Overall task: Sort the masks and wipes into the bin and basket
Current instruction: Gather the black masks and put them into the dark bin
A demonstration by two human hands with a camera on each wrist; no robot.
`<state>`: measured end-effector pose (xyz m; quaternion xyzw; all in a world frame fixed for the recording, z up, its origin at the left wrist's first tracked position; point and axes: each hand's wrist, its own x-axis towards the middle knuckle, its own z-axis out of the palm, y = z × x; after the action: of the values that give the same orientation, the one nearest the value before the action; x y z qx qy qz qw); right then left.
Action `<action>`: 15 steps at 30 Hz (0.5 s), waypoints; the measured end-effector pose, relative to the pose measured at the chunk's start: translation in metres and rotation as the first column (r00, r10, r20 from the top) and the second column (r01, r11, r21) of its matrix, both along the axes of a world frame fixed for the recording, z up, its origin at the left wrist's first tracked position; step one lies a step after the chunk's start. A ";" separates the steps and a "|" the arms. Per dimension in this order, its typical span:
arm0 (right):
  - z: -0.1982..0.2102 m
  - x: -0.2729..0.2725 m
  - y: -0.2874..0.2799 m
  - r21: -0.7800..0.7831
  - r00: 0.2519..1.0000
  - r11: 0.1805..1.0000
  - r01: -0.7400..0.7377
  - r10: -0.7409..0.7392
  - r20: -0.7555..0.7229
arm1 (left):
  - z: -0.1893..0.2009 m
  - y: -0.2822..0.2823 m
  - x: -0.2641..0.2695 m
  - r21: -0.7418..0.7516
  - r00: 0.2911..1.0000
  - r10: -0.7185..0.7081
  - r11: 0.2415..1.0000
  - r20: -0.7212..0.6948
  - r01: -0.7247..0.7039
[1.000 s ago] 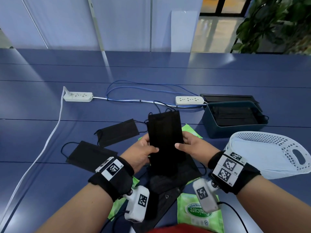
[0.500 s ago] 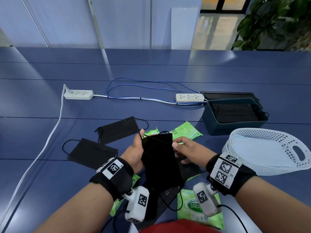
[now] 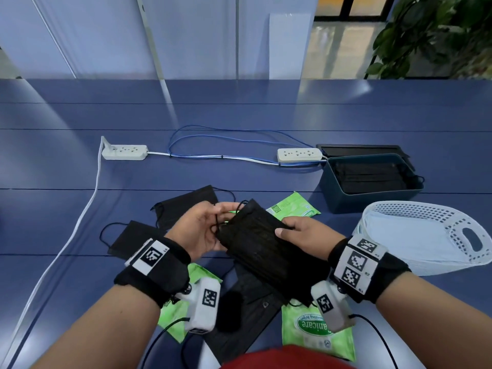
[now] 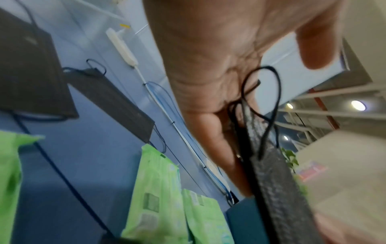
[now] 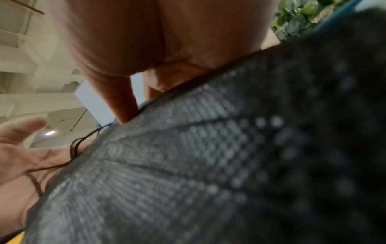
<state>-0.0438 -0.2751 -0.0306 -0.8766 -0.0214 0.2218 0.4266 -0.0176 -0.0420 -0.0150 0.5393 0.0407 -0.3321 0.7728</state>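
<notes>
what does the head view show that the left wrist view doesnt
Only the head view shows the white basket, the masks already lying in the bin, both power strips, and the right hand pinching the held mask.

Only the left wrist view shows the held mask edge-on, an ear loop hanging free of the fingers, and the ceiling lights.

Both show the left hand against the held mask, two loose black masks on the blue table, green wipe packs and a corner of the bin.
</notes>
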 end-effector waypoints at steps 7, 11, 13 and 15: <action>0.004 -0.006 0.004 -0.117 0.984 0.981 -0.155 0.164 0.067 | -0.019 -0.014 -0.009 0.375 0.969 -0.093 0.927 0.231 -0.001; -0.004 -0.012 -0.003 -0.150 0.987 0.976 -0.155 0.161 0.024 | -0.019 -0.010 -0.008 0.379 0.961 0.065 0.910 0.269 -0.168; -0.008 -0.014 -0.008 -0.144 0.990 0.980 -0.136 0.139 0.015 | -0.013 -0.007 -0.008 0.286 0.969 0.113 0.942 0.219 -0.174; -0.011 -0.015 -0.011 -0.125 0.992 0.984 -0.125 0.125 -0.010 | -0.003 -0.006 -0.009 0.176 0.976 0.139 0.970 0.169 -0.168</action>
<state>-0.0583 -0.2861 -0.0420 -0.8983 -0.0620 0.2502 0.3559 -0.0271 -0.0476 -0.0180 0.6296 0.0533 -0.2228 0.7424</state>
